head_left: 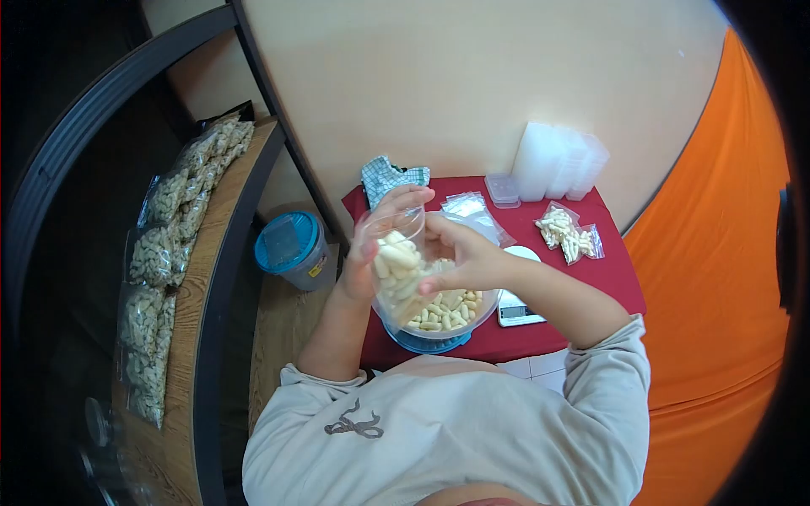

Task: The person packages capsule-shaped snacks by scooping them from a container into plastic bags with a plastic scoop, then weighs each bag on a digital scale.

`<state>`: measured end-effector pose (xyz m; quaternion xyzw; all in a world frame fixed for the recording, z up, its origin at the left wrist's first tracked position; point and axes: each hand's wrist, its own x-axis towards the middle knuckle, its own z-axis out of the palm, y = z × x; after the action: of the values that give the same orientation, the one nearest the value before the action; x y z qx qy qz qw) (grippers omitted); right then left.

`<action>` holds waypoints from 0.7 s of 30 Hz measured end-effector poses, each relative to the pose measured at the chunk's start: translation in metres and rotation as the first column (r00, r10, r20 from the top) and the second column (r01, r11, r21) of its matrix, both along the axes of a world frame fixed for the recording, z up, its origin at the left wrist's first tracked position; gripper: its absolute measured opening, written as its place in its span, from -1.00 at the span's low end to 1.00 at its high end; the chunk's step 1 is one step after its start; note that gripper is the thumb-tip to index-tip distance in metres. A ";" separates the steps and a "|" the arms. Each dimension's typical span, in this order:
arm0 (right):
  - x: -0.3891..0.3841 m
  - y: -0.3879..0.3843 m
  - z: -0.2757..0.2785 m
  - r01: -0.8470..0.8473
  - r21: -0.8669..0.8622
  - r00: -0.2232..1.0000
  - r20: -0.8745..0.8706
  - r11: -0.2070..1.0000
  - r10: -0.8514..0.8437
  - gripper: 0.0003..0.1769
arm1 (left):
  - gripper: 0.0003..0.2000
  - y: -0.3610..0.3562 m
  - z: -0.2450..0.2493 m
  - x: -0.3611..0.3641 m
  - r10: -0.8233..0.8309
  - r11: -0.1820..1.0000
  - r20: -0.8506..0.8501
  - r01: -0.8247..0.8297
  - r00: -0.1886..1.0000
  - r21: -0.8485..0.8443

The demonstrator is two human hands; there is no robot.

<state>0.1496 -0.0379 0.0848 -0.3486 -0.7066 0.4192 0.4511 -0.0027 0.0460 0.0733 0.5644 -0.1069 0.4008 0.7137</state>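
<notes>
A clear plastic container (396, 285) partly filled with pale, finger-shaped snack pieces is held up between my two hands. My left hand (364, 251) wraps its left side, with fingers reaching over the far side. On the right, my right hand (462, 255) is curled against the container, its thumb near the lower wall. Just below stands a large round tub (488, 314) holding many more of the pale snack pieces (445, 314). A blue round lid or base (430, 342) shows beneath the tub. My hands and the container hide part of the tub.
A digital scale (516, 310) sits right of the tub on the red-covered table (603, 291). Behind are plastic bags (466, 205), filled packets (564, 232), stacked clear boxes (557, 164) and a checked cloth (390, 179). Leftward are a blue-lidded bucket (291, 244) and a shelf with bagged snacks (156, 253).
</notes>
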 end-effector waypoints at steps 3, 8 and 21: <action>-0.010 -0.009 0.006 0.123 -0.137 0.938 -0.307 0.983 -0.160 -0.43 | 0.02 -0.008 0.001 0.011 0.154 0.985 -0.089 -0.146 0.984 0.098; 0.003 -0.010 -0.007 0.440 0.055 0.841 -0.375 0.896 -0.390 -0.41 | -0.42 -0.028 -0.003 0.001 0.154 0.987 -0.419 -0.118 0.895 0.111; 0.026 -0.015 0.007 -0.294 -0.143 0.793 -0.588 0.945 0.158 -0.26 | -0.63 -0.047 -0.023 -0.001 -0.001 1.000 -0.525 -0.007 0.851 -0.013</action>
<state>0.1759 -0.0530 0.0920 -0.1691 -0.5236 0.6328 0.5448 -0.0035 -0.0014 0.0503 0.6475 0.0957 0.2335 0.7191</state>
